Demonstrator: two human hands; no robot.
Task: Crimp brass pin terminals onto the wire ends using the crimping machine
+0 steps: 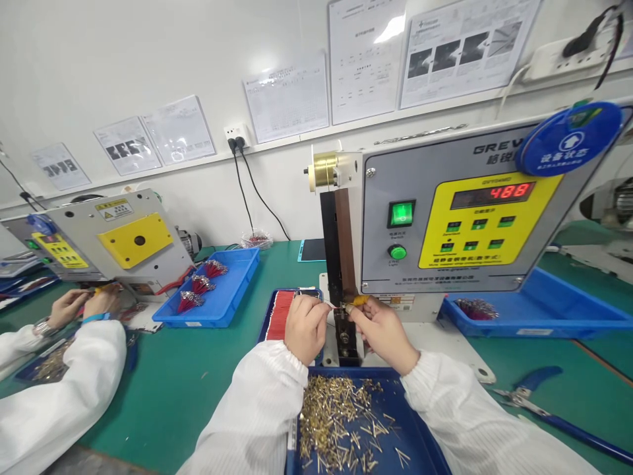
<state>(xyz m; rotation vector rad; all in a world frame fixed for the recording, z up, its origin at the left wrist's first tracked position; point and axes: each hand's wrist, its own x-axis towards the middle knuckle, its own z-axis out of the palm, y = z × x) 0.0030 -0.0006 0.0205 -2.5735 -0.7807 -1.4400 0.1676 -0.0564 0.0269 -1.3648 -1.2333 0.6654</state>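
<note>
A long green workbench (163, 409) runs below a white wall hung with printed sheets (366, 59). Straight ahead of me stands a grey GREWIN bench machine (445, 152) with a yellow control panel (487, 221), a red display (492, 192) reading 488, and a lit green rocker switch (401, 214). A round blue tag (568, 138) hangs from its top corner.

To my left, a co-worker in a white sleeve (59, 389) works with both hands (84, 309) beside a second grey machine (106, 234). Between us, a blue tray (232, 284) holds three bunches of red wires with metal ends (202, 284). Another blue tray (539, 310) sits to my right, near blue-handled pliers (537, 389). Directly below my hands, a dark blue tray (415, 435) is heaped with loose brass pins (336, 422).

My left hand (306, 328) and right hand (383, 333) meet at the machine's dark upright head (341, 330). My left fingertips (321, 305) are pinched together on a thin wire (332, 305), which sits at the head. My right fingers (363, 310) are closed on a small yellow piece (360, 301); it seems to be a handle, though my fingers partly hide it.
</note>
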